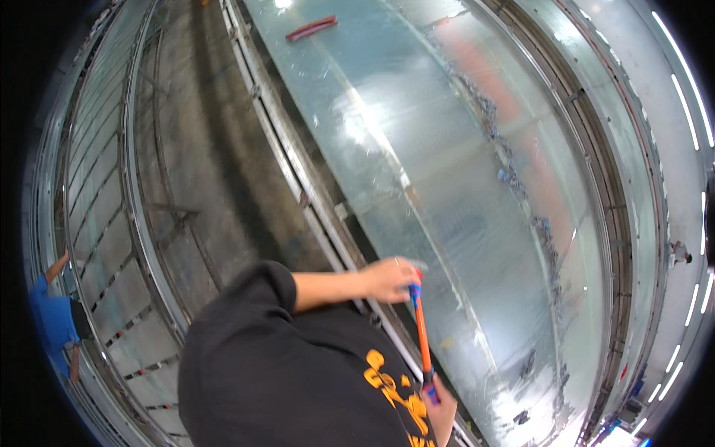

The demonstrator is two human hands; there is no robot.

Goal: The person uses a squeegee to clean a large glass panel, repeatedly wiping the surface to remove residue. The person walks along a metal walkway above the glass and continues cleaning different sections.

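Note:
A long-handled tool with an orange shaft [421, 328] and blue parts near both ends slants between my two hands, beside the edge of a long glassy table. My left hand [389, 279] is closed round its upper end, where a bit of red shows. A pale piece sticks out past the fingers there; its kind is hard to make out. Lower down, my right hand [441, 412] grips the dark and purple end of the handle, close to my black shirt. The wet, shiny greenish table surface [439, 197] lies beside both hands.
A pinkish-red bar-shaped object [311, 28] lies on the table's far end. Grey crumbly debris [488, 115] runs lengthwise along the surface. A metal rail [279, 141] edges the table, with stained floor [201, 141] left of it. A person in blue [58, 320] stands at far left.

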